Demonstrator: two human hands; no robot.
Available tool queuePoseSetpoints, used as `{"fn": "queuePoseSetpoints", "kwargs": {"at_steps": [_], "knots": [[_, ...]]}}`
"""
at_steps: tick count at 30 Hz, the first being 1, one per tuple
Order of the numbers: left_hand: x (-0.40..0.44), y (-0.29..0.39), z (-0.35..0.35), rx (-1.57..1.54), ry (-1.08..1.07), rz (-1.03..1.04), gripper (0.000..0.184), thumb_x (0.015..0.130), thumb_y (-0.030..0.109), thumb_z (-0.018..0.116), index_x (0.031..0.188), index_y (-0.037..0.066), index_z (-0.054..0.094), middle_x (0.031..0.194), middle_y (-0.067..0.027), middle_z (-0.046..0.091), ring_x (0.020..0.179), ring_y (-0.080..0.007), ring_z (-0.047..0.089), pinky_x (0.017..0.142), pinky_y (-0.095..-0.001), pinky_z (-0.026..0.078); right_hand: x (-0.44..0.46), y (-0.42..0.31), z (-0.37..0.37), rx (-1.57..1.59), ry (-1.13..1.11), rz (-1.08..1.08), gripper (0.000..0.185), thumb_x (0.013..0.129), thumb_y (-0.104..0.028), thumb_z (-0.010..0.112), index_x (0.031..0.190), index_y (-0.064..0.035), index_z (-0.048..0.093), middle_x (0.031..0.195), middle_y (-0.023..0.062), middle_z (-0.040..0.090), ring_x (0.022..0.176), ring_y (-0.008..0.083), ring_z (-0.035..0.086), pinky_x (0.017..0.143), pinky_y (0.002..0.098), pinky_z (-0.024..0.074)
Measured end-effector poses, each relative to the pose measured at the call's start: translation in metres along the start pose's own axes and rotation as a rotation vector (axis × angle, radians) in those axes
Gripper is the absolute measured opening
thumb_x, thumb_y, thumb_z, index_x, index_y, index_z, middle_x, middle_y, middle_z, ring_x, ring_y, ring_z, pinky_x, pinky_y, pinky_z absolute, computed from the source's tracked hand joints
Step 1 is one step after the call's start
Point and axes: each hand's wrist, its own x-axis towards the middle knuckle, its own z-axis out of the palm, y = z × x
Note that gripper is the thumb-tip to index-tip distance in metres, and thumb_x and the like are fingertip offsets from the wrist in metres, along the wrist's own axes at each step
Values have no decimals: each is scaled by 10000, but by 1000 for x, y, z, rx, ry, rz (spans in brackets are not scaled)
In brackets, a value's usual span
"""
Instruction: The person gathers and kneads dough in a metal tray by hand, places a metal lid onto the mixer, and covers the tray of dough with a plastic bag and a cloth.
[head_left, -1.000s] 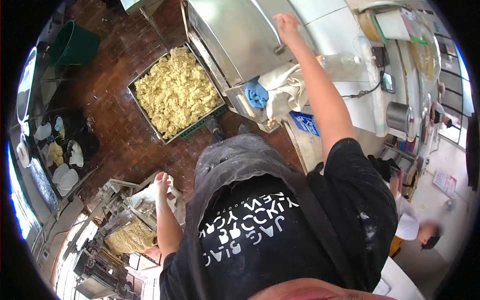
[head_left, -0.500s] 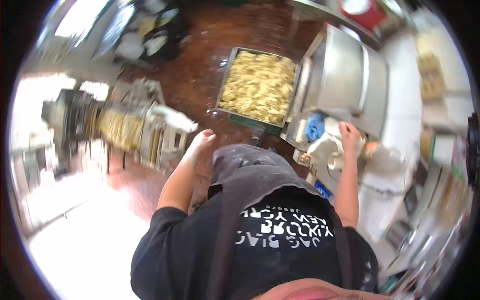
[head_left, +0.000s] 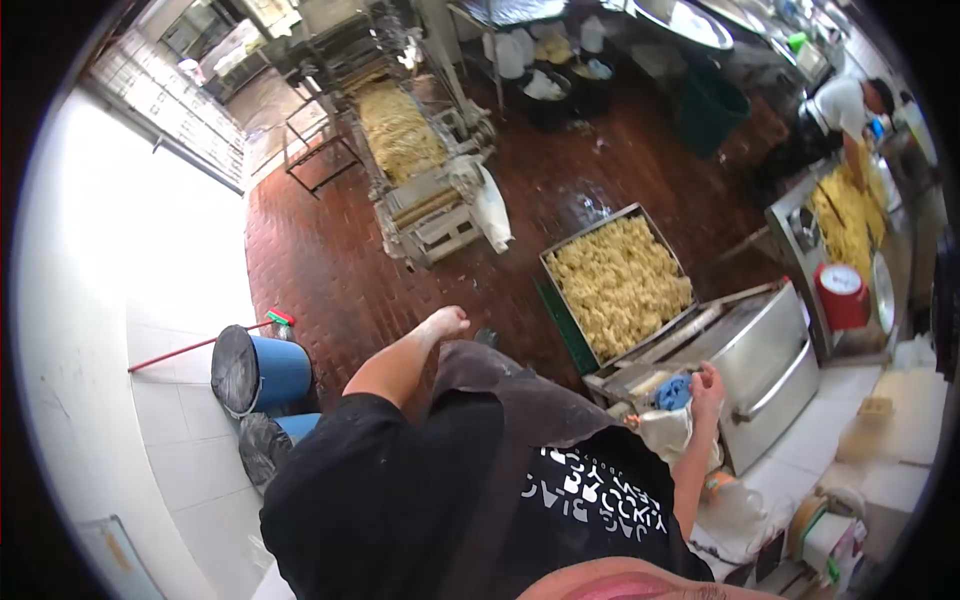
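Observation:
My left hand [head_left: 447, 321] is held out in front of my apron [head_left: 500, 383], its fingers curled in and nothing showing in them. Above the right side, my right hand [head_left: 707, 388] has loosely bent fingers, somewhat apart, and holds nothing I can see. Close beside it in view lie a blue cloth [head_left: 674, 392] and a pale container [head_left: 665, 432]. Ahead, a large metal tray [head_left: 548, 262] stands low over a green crate [head_left: 565, 325]. Yellow dough-like pieces [head_left: 620, 280] fill the tray. Neither hand touches it.
A machine [head_left: 430, 225] carrying yellow strands [head_left: 400, 130] stands ahead left. Blue bins [head_left: 280, 370] and a red-handled broom [head_left: 200, 352] are by the left wall. A steel cabinet [head_left: 765, 380] is at right. Beyond it, a person [head_left: 840, 105] works over yellow strands near a red scale [head_left: 842, 295].
My view has turned left, bringing the left wall, bins and the other person into sight. The tray now appears further right and lower. Both hands stay raised at my sides.

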Motion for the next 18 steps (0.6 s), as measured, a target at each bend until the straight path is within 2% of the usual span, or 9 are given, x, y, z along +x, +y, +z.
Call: {"fn": "queuePoseSetpoints", "kwargs": {"at_steps": [1,3,8,9,11,14,15,17,18], "knots": [[-12,-20,-2,57,10,-7,422,882,384,707,1163,69,697,989,-123,754,926,-243,709,832,-395,567,2,-11,13,-14,-58,17,300,909,-107,692,1200,-41,661,835,50,669,747,139,622,696,293,525],[-29,-78,1,14,10,-29,430,868,447,629,1032,65,741,971,-166,742,984,-313,706,875,-417,558,1,-33,40,-53,-172,62,299,912,-120,692,1202,-51,665,841,51,674,747,144,626,703,291,527],[-108,-193,6,-139,-45,-272,391,929,414,595,950,52,741,747,-150,719,732,-275,721,721,-421,568,-8,-93,153,-161,-376,-19,294,914,-159,700,1192,-63,688,849,64,703,759,150,645,695,304,525],[-124,-217,11,-165,-32,-304,397,943,415,596,932,46,742,724,-150,711,696,-268,716,686,-419,566,-12,-109,178,-203,-430,-117,280,912,-162,699,1171,-57,695,839,71,699,747,152,643,687,310,519],[-156,-259,15,-281,-16,-463,378,950,412,644,1014,50,728,737,-114,710,671,-247,704,629,-410,560,-34,-162,238,-201,-498,-204,270,916,-170,695,1148,-32,698,783,61,687,706,130,631,685,299,524],[-192,-323,13,-511,-4,-603,372,942,362,706,1189,90,649,790,-49,693,611,-192,655,522,-374,522,-71,-227,326,-217,-670,-239,277,916,-182,704,1154,-40,700,826,77,701,755,156,655,720,320,537],[-206,-338,10,-642,99,-585,308,941,349,701,1094,83,675,741,-51,671,559,-182,622,495,-370,506,-85,-245,354,-273,-720,-278,282,916,-192,708,1158,-47,698,853,84,708,782,168,664,735,332,540],[-214,-371,-4,-801,135,-546,222,937,308,684,946,87,686,683,-39,637,529,-164,591,473,-357,484,-108,-281,411,-381,-805,-349,292,917,-212,715,1167,-62,694,907,99,723,836,190,682,763,356,547],[-212,-395,-15,-958,26,-483,228,930,275,658,772,113,629,617,-13,580,489,-154,547,438,-345,439,-115,-284,441,-343,-860,-423,301,912,-225,724,1170,-75,686,914,113,721,844,229,685,777,367,547]]}}
